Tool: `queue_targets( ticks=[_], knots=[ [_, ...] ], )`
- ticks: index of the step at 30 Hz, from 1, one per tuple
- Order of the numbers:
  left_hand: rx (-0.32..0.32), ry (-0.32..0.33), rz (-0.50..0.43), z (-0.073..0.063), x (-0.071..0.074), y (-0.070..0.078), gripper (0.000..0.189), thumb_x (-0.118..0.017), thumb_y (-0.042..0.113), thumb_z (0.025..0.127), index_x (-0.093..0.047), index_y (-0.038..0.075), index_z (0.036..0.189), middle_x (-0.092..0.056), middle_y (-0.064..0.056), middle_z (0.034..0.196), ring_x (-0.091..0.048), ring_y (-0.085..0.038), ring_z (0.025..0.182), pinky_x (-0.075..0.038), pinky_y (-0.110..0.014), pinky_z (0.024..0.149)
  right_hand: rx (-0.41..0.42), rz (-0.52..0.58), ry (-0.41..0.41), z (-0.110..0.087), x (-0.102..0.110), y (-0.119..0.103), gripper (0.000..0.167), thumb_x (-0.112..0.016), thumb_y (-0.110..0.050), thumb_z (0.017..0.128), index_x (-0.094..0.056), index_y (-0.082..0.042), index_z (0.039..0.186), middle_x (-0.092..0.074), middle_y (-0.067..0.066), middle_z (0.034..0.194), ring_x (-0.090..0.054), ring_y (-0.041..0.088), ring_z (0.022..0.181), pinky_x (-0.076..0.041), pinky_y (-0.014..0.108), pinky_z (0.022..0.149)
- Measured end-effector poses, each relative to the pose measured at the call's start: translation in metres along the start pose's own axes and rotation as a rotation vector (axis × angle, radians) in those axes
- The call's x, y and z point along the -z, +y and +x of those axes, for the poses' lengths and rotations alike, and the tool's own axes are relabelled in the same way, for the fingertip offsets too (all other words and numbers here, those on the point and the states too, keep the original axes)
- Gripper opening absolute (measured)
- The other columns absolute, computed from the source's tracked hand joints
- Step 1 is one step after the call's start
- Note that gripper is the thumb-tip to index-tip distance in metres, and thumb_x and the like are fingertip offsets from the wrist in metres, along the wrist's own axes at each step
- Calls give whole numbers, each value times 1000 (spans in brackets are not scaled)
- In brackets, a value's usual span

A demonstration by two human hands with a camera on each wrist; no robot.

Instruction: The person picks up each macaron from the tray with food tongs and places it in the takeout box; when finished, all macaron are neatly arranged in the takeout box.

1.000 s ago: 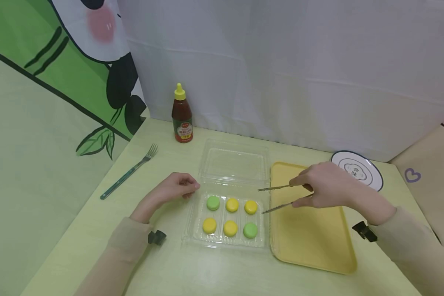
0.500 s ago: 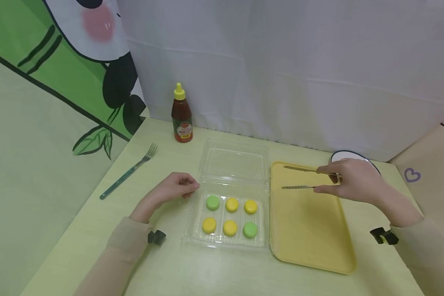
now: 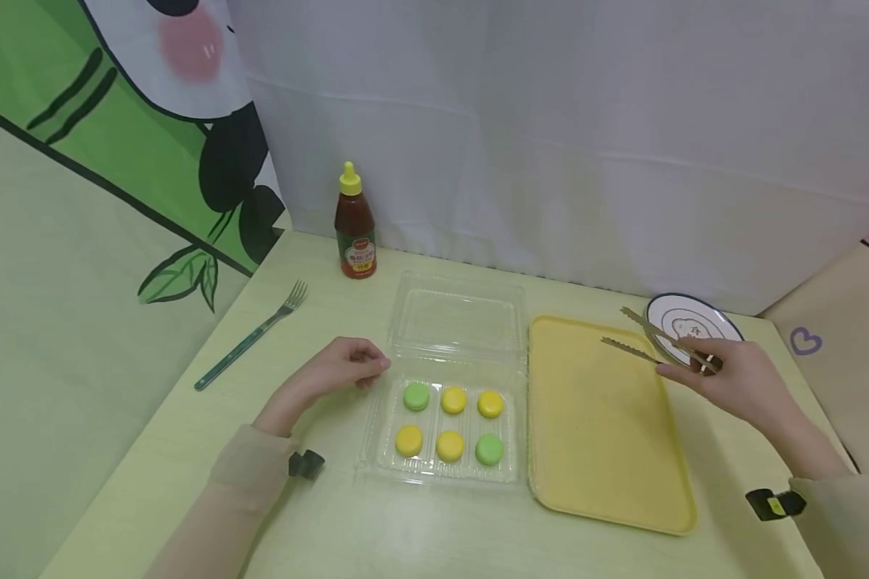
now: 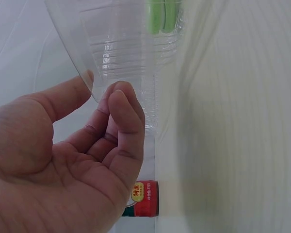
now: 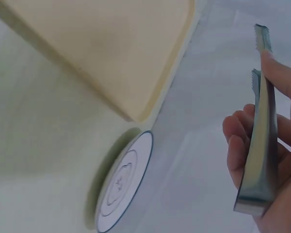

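My left hand (image 3: 340, 366) pinches the left rim of a clear plastic clamshell box (image 4: 116, 58) between thumb and fingers. The box lies on the table with its lid (image 3: 459, 318) folded back. Inside sit yellow macarons (image 3: 450, 445) and green macarons (image 3: 416, 396) in two rows. My right hand (image 3: 746, 382) holds metal tongs (image 5: 263, 145), whose toothed tips stand apart with nothing between them. The tongs are above the far right corner of a yellow tray (image 3: 608, 434) and partly in front of a white plate (image 3: 684, 310) with a dark rim.
A sauce bottle (image 3: 356, 229) with a yellow cap stands at the back, near a white curtain (image 3: 550, 145). To the left lies a fork (image 3: 253, 334) with a green handle. The tray sits close to the box's right side.
My right hand has moved the tongs rightward, from beside the box across the tray towards the plate, and turned them. My left hand stays at the box's rim. The macarons have not moved.
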State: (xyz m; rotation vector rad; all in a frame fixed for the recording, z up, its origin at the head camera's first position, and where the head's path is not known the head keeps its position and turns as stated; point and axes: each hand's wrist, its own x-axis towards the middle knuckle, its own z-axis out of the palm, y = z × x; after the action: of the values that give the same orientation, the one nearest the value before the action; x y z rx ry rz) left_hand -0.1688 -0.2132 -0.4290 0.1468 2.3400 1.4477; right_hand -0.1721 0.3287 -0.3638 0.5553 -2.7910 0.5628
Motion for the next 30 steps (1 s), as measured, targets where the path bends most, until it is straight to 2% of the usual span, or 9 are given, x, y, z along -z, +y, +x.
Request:
queue_targets(
  ticks=[5, 10, 14, 17, 19, 21, 24, 28, 30],
  knots=[
    [1, -2, 3, 0, 0, 1, 25, -63, 23, 100, -67, -1, 108, -63, -9, 84, -57, -20, 77, -50, -32, 73, -163, 77, 78, -23, -10, 21, 44, -86, -27, 80, -74, 4, 108, -58, -2, 65, -47, 5, 58, -35, 18, 51],
    [-2, -7, 5, 1, -1, 1, 26, -63, 23, 100, -67, -1, 108, -63, -9, 84, -57, -20, 77, -50, -33, 73, -363, 107, 140, -43, -15, 36, 53, -85, -32, 81, -71, 4, 116, -62, -9, 69, -50, -2, 63, -38, 13, 56],
    [6, -5, 0, 1, -1, 0, 26, -64, 23, 99, -66, -2, 108, -63, -10, 86, -57, -20, 77, -51, -33, 74, -511, 143, 132, -56, -17, 46, 59, -82, -38, 83, -67, 4, 123, -59, -22, 70, -49, -8, 66, -40, 13, 57],
    [9, -5, -2, 1, -1, -1, 27, -64, 23, 99, -66, -2, 109, -63, -9, 86, -57, -20, 77, -51, -33, 74, -598, 142, 93, -66, -20, 53, 65, -78, -44, 85, -65, 3, 127, -58, -28, 75, -48, -12, 70, -41, 15, 57],
    [4, -4, -1, 1, -1, -1, 26, -64, 23, 99, -66, -2, 109, -63, -8, 85, -57, -20, 77, -50, -33, 74, -625, 127, 72, -73, -23, 57, 66, -77, -46, 85, -64, 3, 127, -63, -23, 79, -46, -15, 71, -41, 16, 57],
    [3, -1, 1, 1, -1, -1, 26, -64, 23, 99, -66, -2, 108, -62, -8, 85, -56, -20, 77, -50, -33, 73, -628, 109, 60, -79, -27, 60, 66, -77, -47, 86, -65, 3, 127, -70, -10, 85, -44, -16, 72, -41, 17, 57],
    [0, 1, 2, 0, -1, 0, 25, -63, 23, 99, -66, -1, 107, -62, -8, 85, -56, -20, 77, -49, -33, 73, -622, 96, 63, -87, -32, 61, 65, -77, -46, 85, -65, 5, 124, -71, 5, 89, -45, -12, 71, -41, 20, 55],
    [3, -1, 3, 0, -1, -1, 26, -63, 23, 99, -66, -2, 107, -62, -8, 84, -57, -20, 76, -50, -32, 73, -649, 98, 68, -95, -38, 60, 65, -77, -47, 85, -66, 4, 123, -66, 1, 83, -48, 1, 68, -40, 26, 54],
    [6, -1, 4, 1, -1, -1, 27, -64, 23, 99, -66, -2, 108, -62, -8, 84, -57, -20, 76, -50, -32, 73, -674, 102, 66, -99, -41, 60, 67, -77, -48, 85, -65, 5, 124, -66, 2, 84, -48, 3, 67, -40, 26, 54]
  ],
)
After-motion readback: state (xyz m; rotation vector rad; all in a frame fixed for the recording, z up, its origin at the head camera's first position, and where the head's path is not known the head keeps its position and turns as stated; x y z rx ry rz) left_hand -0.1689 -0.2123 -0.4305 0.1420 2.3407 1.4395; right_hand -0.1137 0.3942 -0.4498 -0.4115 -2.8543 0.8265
